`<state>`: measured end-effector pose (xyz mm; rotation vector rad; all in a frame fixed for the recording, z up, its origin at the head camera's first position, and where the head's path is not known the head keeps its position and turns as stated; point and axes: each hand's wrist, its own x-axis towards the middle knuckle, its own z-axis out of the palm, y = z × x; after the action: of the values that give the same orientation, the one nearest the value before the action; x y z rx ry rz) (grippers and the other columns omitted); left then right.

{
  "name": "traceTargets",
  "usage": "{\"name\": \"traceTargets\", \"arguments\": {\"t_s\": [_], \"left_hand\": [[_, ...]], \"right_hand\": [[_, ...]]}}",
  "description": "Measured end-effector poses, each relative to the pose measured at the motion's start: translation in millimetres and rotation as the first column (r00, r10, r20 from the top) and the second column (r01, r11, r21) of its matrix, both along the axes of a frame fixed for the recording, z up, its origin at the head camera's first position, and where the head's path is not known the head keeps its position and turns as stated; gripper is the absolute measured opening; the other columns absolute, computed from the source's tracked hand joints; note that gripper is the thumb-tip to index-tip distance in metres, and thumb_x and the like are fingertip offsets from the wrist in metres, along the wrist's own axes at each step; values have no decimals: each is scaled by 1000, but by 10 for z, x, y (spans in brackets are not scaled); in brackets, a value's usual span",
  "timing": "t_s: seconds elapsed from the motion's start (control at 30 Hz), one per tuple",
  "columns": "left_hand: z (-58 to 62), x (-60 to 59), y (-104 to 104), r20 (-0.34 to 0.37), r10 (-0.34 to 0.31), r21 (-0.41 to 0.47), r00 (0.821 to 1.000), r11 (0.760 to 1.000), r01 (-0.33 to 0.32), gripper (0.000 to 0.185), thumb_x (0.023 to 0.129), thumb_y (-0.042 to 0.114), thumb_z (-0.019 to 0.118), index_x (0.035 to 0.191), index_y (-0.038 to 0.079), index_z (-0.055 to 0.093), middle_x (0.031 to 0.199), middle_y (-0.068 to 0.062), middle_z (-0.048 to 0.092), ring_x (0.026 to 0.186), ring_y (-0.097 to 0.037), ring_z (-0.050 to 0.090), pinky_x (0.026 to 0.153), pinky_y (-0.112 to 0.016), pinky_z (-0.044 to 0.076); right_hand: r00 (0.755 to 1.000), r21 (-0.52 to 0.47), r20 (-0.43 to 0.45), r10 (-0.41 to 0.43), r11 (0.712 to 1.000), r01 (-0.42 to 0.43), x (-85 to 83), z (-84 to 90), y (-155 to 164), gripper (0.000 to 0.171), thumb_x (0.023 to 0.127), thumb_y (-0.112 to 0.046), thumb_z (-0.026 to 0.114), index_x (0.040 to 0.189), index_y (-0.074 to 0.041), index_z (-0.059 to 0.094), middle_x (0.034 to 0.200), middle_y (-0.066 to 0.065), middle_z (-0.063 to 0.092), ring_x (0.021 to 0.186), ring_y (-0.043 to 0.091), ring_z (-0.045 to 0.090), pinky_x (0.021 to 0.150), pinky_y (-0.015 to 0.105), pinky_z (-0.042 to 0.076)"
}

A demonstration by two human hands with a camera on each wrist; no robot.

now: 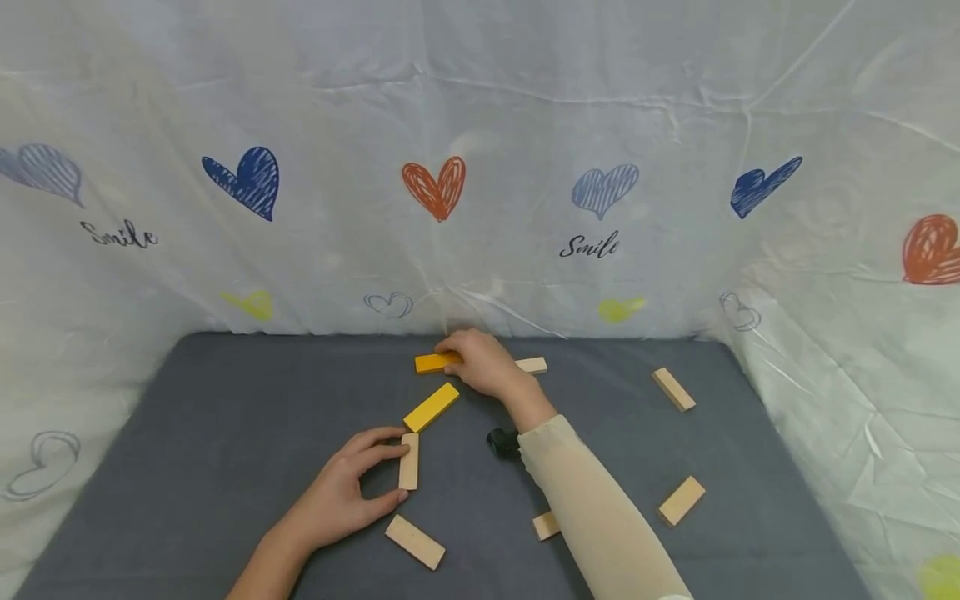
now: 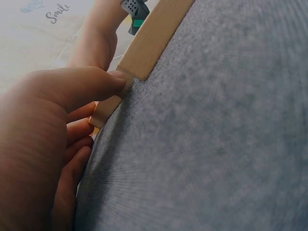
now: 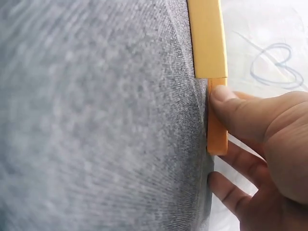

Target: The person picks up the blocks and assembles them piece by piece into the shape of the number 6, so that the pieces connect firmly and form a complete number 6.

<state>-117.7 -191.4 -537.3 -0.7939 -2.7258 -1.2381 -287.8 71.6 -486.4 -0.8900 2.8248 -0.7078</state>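
Pale block (image 1: pixel 409 472), lower centre of the frame — my left hand (image 1: pixel 341 492) pinches it between thumb and fingers. Another pale piece (image 1: pixel 415 542) lies below it, near the bottom edge. Above the held block, a yellow block (image 1: pixel 431 407) slants up rightward. Just below mid-frame, my right hand (image 1: pixel 483 365) pinches an orange block (image 1: pixel 431 363) — thumb opposite fingers. Farther right lies a light block (image 1: pixel 673 389), a tan block (image 1: pixel 682 501) well below it.
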Motion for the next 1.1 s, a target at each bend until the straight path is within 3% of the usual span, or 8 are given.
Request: {"name": "traceTargets", "arguments": {"t_s": [0.47, 0.83, 1.1], "left_hand": [[-17, -32, 45, -25, -26, 3, 999, 1000, 26, 57, 88, 27, 96, 140, 26, 74, 156, 4, 58, 143, -25, 57, 108, -59, 54], [1, -19, 33, -4, -13, 3, 1000, 1000, 13, 57, 88, 28, 96, 140, 26, 74, 157, 6, 57, 145, -23, 55, 111, -58, 53], [-1, -3, -6, 14, 12, -7, 1000, 1000, -12, 59, 87, 27, 97, 141, 27, 74, 157, 7, 56, 146, -24, 54, 112, -59, 52]], "right_hand": [[999, 58, -22, -42, 997, 43, 11, -12, 77, 33, 106, -10, 75, 139, -14, 76, 131, 2, 72, 124, 26, 65, 108, 50, 49], [998, 64, -42, -57, 996, 60, -3, 29, 192, 34, 105, -5, 72, 137, -17, 77, 136, -1, 72, 132, 25, 63, 117, 52, 44], [999, 70, -36, -16, 997, 19, 11, 70, 283, 36, 107, -2, 68, 138, -17, 76, 136, -1, 71, 131, 25, 63, 118, 51, 43]]}}
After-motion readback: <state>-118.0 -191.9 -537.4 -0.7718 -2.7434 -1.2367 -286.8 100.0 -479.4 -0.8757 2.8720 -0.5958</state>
